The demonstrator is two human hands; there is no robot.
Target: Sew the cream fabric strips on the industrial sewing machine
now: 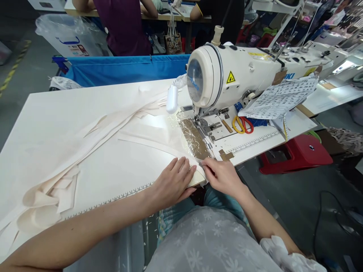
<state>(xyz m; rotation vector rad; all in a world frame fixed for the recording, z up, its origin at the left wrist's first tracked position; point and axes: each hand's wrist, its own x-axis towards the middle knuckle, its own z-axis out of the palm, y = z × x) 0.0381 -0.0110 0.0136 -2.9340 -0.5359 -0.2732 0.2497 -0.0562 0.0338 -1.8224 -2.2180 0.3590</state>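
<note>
My left hand lies flat on a pale cream fabric piece near the table's front edge, fingers stretched out. To its right, my right hand pinches the edge of the same fabric at the table corner. Just beyond both hands stands a white sewing machine, its needle area above a metal plate. Shiny clear tape over a brown strip covers the table beside that plate. A long pile of cream fabric strips stretches across the table to the left.
Yellow and red-handled scissors lie right of the needle plate. A printed sheet leans on the machine. A red stool stands at right. Blue cloth hangs behind the table. A person in purple sits beyond it.
</note>
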